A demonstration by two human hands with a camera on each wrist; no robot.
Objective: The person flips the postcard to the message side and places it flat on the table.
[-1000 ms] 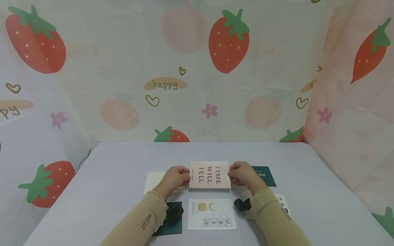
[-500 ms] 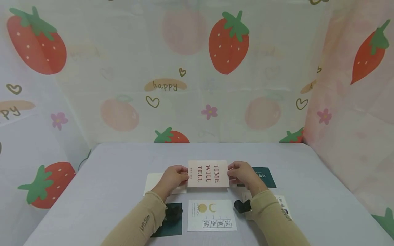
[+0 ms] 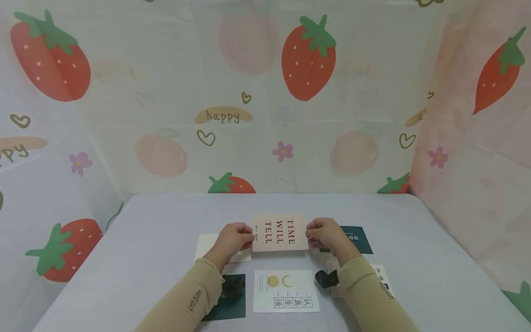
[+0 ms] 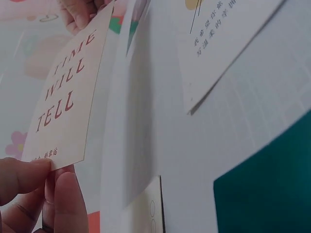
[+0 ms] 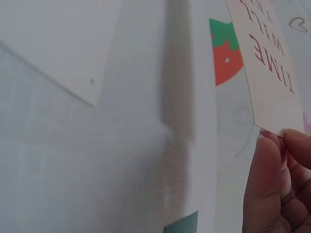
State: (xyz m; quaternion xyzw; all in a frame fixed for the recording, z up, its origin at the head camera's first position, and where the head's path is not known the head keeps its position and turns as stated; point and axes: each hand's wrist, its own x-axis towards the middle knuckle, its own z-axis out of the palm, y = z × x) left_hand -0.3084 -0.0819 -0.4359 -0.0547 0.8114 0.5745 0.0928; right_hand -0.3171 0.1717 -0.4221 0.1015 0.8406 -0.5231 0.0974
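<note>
"What's on the desk (image 3: 162,226)?"

"A flat white moon card (image 3: 286,291). Beyond it I hold the TIME WILL TELL card (image 3: 280,233) above the surface."

"What's changed?"

"It has risen slightly and tipped steeper, so I judge only my grip carries it: fingers of my left hand (image 3: 232,240) pinch one short end, my right hand's (image 3: 330,236) the other."

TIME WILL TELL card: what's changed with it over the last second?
The TIME WILL TELL card has shifted slightly up in the head view and a touch toward the person's left. Nothing was grabbed or released: the left hand and right hand pinch its opposite edges as before. The white moon card stayed put.
</note>
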